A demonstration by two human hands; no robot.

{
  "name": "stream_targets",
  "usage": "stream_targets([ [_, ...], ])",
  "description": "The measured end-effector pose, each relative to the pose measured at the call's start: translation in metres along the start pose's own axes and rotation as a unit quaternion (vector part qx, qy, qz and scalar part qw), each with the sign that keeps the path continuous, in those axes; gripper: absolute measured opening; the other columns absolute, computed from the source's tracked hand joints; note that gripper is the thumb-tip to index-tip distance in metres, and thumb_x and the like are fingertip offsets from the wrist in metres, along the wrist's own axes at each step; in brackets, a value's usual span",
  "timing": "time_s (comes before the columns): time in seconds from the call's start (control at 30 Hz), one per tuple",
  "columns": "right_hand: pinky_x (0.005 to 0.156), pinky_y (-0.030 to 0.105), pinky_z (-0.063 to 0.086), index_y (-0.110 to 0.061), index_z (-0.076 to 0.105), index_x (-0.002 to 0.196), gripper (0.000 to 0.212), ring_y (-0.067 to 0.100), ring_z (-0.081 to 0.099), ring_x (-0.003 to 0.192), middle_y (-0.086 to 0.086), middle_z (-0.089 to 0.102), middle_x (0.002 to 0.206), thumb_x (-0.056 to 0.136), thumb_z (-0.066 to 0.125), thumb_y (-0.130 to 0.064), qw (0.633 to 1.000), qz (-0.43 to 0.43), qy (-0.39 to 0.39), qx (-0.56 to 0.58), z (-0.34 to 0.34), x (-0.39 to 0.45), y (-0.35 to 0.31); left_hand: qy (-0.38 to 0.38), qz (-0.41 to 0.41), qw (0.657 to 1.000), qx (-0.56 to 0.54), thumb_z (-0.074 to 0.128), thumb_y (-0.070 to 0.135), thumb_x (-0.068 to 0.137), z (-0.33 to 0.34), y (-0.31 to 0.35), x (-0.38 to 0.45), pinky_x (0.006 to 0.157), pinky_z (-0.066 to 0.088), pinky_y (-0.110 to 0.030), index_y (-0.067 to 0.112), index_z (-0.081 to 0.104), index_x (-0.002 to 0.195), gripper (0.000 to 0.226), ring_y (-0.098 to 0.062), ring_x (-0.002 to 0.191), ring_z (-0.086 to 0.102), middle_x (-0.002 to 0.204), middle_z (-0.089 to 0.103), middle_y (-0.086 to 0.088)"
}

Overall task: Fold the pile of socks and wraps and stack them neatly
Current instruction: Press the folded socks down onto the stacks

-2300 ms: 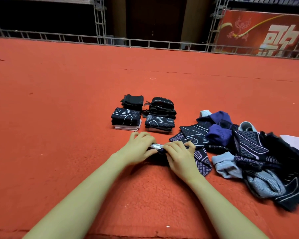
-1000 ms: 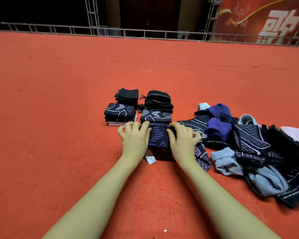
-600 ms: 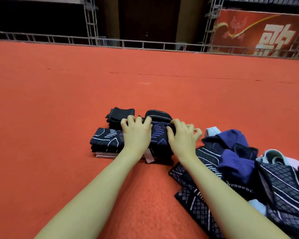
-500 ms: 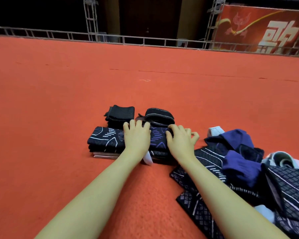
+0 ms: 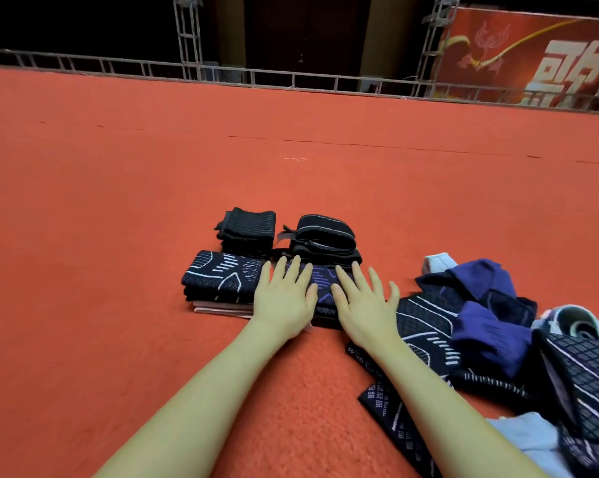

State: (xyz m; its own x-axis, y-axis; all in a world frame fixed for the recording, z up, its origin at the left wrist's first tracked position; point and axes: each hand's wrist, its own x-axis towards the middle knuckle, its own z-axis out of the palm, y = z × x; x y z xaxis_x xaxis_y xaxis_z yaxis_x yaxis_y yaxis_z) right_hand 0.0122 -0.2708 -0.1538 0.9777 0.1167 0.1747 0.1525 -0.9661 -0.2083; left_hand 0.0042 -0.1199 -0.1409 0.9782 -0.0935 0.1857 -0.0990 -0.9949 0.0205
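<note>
My left hand [image 5: 284,301] and my right hand [image 5: 363,301] lie flat, fingers straight, on a folded dark sock with purple marks [image 5: 320,282] that tops the front right stack. Beside it on the left is a stack of dark socks with white lines [image 5: 222,276]. Behind stand a black ribbed stack [image 5: 248,227] and a stack of black wraps [image 5: 322,236]. The unfolded pile [image 5: 498,326] of dark, blue and pale socks lies to the right of my right arm.
Everything lies on an orange-red carpet [image 5: 118,305] that stretches far back. A metal railing [image 5: 291,79] and truss posts edge it at the back, with a red banner [image 5: 532,56] at the far right.
The folded purple-marked sock went from the carpet in front of me onto the front right stack. My curled fingers have straightened and both hands now press flat on it.
</note>
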Motion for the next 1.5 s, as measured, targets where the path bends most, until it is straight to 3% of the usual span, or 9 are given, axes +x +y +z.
stream_targets([
  [0.13,0.111,0.042,0.005,-0.034,0.013,0.152,0.054,0.019,0.009,0.145,-0.004,0.009,0.160,0.101,0.024,-0.048,0.999,-0.019,0.040,0.000,-0.012,-0.015,0.003,0.052,0.005,0.999,-0.008,0.024,0.042,0.100,-0.014,0.008,-0.013,0.116,0.009,-0.043,0.015,0.032,0.148,0.056,-0.023,0.144,0.019,0.156,0.025,-0.005],
  [0.2,0.107,0.039,0.011,-0.027,0.020,0.151,0.055,0.019,0.019,0.142,-0.003,0.018,0.158,0.099,0.028,-0.045,0.997,-0.030,0.070,0.002,-0.014,-0.031,0.006,0.116,0.021,0.993,-0.025,0.039,0.039,0.088,-0.022,0.013,-0.027,0.105,0.036,-0.045,0.011,0.063,0.124,0.052,-0.026,0.126,0.051,0.134,0.056,-0.009],
  [0.3,0.099,0.037,0.021,-0.017,0.048,0.135,0.050,0.022,0.043,0.126,0.002,0.048,0.139,0.092,0.037,-0.040,0.991,-0.033,0.115,0.066,-0.018,-0.062,0.012,0.152,0.045,0.987,-0.039,0.055,0.034,0.071,-0.024,0.024,-0.053,0.085,0.051,-0.043,0.013,0.075,0.092,0.036,-0.025,0.099,0.067,0.104,0.071,-0.005],
  [0.4,0.078,0.033,0.025,-0.017,0.066,0.095,0.033,0.023,0.061,0.088,-0.003,0.065,0.097,0.086,0.038,-0.032,0.972,-0.084,0.202,0.083,-0.024,-0.101,0.026,0.133,0.072,0.986,-0.064,0.041,0.034,0.075,-0.027,0.042,-0.082,0.087,0.044,-0.036,0.018,0.074,0.086,0.038,-0.020,0.095,0.067,0.097,0.071,0.003],
  [0.5,0.071,0.032,0.026,-0.018,0.065,0.082,0.026,0.021,0.059,0.078,-0.006,0.062,0.083,0.084,0.042,-0.028,0.967,-0.104,0.226,0.048,-0.028,-0.133,0.042,0.093,0.092,0.988,-0.086,0.037,0.035,0.073,-0.022,0.062,-0.107,0.082,0.031,-0.035,0.021,0.073,0.084,0.040,-0.018,0.089,0.066,0.091,0.070,0.008],
  [0.73,0.076,0.034,0.029,-0.018,0.066,0.088,0.032,0.019,0.057,0.082,-0.005,0.064,0.088,0.081,0.048,-0.043,0.973,-0.111,0.200,0.014,-0.022,-0.184,0.066,0.011,0.105,0.983,-0.151,0.018,0.043,0.082,0.001,0.102,-0.153,0.091,0.035,-0.046,0.017,0.063,0.117,0.063,-0.024,0.114,0.055,0.125,0.061,-0.001],
  [0.93,0.077,0.035,0.026,-0.019,0.068,0.084,0.037,0.023,0.061,0.083,-0.003,0.065,0.093,0.077,0.047,-0.048,0.980,-0.102,0.168,-0.017,-0.013,-0.191,0.068,0.014,0.037,0.989,-0.141,0.033,0.037,0.101,0.018,0.102,-0.157,0.096,0.021,-0.037,0.028,0.042,0.140,0.041,-0.019,0.125,0.035,0.141,0.043,0.011],
  [1.23,0.070,0.026,0.013,-0.017,0.063,0.071,0.028,0.014,0.042,0.090,-0.003,0.063,0.095,0.082,0.046,-0.037,0.969,-0.088,0.211,0.089,-0.012,-0.186,0.068,0.042,0.026,0.987,-0.153,0.041,0.034,0.100,0.013,0.100,-0.146,0.085,0.016,-0.033,0.026,0.062,0.112,0.026,-0.020,0.114,0.039,0.118,0.054,0.009],
  [1.5,0.073,0.022,0.013,-0.020,0.066,0.075,0.028,0.011,0.040,0.094,-0.001,0.058,0.100,0.083,0.049,-0.039,0.937,-0.046,0.266,0.220,-0.021,-0.187,0.017,0.077,0.080,0.973,-0.200,0.042,0.026,0.098,-0.006,0.060,-0.166,0.085,0.016,-0.029,0.032,0.049,0.134,0.037,-0.017,0.117,0.037,0.127,0.051,0.013],
])
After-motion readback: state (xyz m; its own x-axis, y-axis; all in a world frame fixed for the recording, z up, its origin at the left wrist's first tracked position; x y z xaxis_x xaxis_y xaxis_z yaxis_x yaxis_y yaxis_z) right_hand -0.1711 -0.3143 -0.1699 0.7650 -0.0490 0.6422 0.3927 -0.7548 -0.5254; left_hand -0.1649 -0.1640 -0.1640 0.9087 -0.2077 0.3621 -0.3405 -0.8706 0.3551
